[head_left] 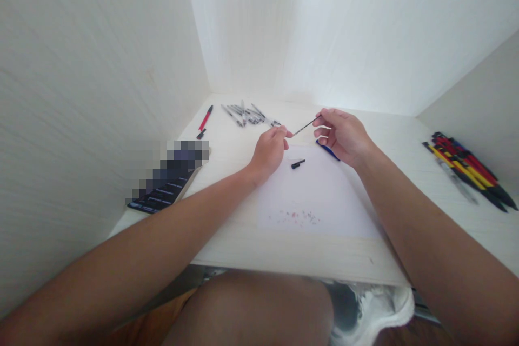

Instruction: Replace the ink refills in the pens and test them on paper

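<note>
A thin, dark pen refill (305,126) slants between my two hands above the sheet of white paper (312,189). My left hand (268,149) pinches its lower end, and my right hand (345,134) has the upper end between thumb and index finger, with the other fingers loosely curled. On the paper below lies a small black pen cap (298,164). Partly hidden under my right hand is a blue pen (328,151). Beyond my left hand several clear pens with dark parts (248,114) lie in a loose pile.
Small dark and reddish marks (298,218) show near the paper's front edge. At left are a red pen (206,118), a black cap (201,134) and a dark, partly blurred flat object (164,190). Several red, yellow and black pens (470,167) lie at right. White walls enclose the desk.
</note>
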{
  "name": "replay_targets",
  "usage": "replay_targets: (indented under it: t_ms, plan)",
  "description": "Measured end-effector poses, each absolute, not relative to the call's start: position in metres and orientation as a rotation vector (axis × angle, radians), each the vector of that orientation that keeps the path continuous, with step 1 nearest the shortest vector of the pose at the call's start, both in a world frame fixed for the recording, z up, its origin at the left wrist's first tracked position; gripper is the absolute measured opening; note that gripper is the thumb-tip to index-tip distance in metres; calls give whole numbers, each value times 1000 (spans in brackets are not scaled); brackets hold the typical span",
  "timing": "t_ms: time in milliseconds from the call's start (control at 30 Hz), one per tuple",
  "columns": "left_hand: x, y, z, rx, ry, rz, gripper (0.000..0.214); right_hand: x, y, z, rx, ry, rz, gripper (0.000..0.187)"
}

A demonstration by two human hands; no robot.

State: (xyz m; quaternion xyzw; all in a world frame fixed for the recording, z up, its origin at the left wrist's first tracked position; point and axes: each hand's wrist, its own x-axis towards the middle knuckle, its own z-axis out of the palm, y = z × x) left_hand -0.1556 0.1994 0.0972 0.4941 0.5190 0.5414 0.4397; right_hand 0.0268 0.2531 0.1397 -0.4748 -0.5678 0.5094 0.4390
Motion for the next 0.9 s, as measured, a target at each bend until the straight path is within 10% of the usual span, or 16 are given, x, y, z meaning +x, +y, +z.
replay_targets:
  t_ms: [900]
  plan:
    - [-157,198,97,1542,1344,1290,24,18,245,128,-976,-1658,1454,34]
